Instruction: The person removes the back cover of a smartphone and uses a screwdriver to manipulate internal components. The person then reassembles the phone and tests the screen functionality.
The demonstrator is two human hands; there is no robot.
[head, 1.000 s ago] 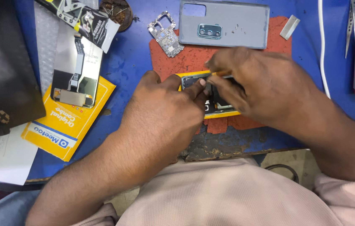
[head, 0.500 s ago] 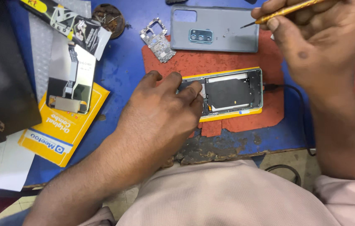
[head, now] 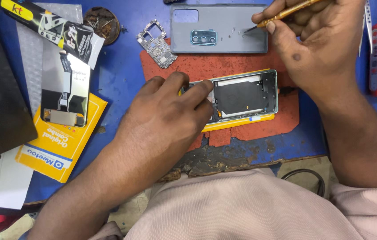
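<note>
The opened phone [head: 242, 98] lies back-up on a worn red mat [head: 224, 66] near the front edge of the blue bench [head: 122, 84], its dark coil and frame exposed. The left hand [head: 170, 115] rests on the phone's left end, fingers curled down and pinning it. The right hand [head: 317, 40] is closed in a pen grip round a yellow screwdriver [head: 286, 12], whose tip touches down among tiny screws [head: 235, 31] on the grey back cover [head: 219, 29] toward the rear edge. Picking up a screw there likely calls for a light, upright touch so the others are not scattered. A circuit board [head: 155, 42] lies beside the cover; a round dish [head: 102, 24] at the rear left holds small dark bits, too small to tell.
</note>
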